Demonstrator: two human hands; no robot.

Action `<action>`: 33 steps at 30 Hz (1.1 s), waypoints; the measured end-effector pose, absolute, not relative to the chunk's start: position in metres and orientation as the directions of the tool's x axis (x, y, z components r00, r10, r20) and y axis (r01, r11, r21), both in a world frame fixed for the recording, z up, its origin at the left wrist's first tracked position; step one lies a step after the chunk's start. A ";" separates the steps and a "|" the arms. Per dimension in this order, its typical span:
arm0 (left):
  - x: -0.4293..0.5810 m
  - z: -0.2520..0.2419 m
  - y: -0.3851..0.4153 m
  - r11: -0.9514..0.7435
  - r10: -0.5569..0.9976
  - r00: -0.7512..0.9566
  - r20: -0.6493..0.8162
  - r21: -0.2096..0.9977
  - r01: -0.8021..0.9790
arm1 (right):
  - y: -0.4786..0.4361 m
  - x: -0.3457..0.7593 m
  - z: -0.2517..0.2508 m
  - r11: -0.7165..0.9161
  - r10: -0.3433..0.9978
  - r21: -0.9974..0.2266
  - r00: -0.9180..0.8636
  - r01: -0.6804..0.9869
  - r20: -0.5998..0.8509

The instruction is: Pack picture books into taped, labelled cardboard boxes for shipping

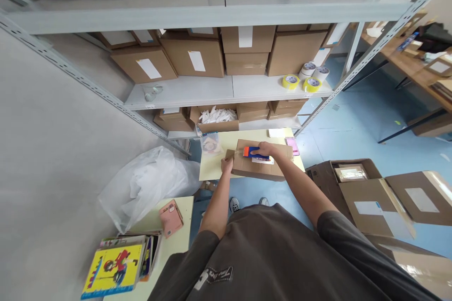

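A closed cardboard box [243, 167] lies on the pale yellow table [212, 168] in front of me, a white label [263, 161] on its top. My left hand [227, 164] is closed on a cardboard flap at the left end of this box. Over the top, my right hand [265, 149] grips a flat blue object with an orange end [248, 151]; its exact kind is unclear. That object sits at the label's upper edge and partly covers it. A clear plastic bag [211, 144] lies at the table's left, and a pink item [292, 145] at its right edge.
Shelves [190, 96] with cardboard boxes stand ahead, holding tape rolls [290, 82]. A large plastic bag [151, 181] slumps at left. Books [115, 268] and a pink phone-like item [171, 217] lie on a side table. Open cartons [370, 202] stand at right on the blue floor.
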State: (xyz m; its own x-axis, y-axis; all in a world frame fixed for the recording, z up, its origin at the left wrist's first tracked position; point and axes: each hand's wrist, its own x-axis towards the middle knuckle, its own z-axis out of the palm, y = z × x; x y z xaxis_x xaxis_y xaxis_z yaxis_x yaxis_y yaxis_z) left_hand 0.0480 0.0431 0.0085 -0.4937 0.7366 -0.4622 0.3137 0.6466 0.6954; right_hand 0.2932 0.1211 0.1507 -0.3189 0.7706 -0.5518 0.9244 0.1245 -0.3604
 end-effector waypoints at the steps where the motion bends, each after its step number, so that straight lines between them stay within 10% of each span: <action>1: 0.047 0.011 0.043 0.626 0.748 -0.512 -0.423 0.705 0.333 | 0.121 0.293 0.150 0.127 0.776 -0.356 -0.317 0.926 -0.546; 9: 0.072 0.023 0.065 0.368 0.928 -0.184 -0.325 0.716 0.593 | 0.124 0.290 0.145 0.104 0.759 -0.374 -0.316 0.922 -0.569; 33: 0.080 0.031 0.075 0.341 0.933 -0.245 -0.265 0.426 0.838 | 0.053 0.644 0.148 -0.259 0.795 -0.183 0.102 0.948 -0.599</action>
State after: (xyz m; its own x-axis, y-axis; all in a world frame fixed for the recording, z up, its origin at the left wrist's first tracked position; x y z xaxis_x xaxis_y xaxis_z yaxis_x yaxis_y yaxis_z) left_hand 0.0801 0.0751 0.0307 -0.2449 0.9326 -0.2651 0.8379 0.3411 0.4261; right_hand 0.6441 0.0529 0.1478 0.1018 0.7946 -0.5986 0.9483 -0.2593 -0.1828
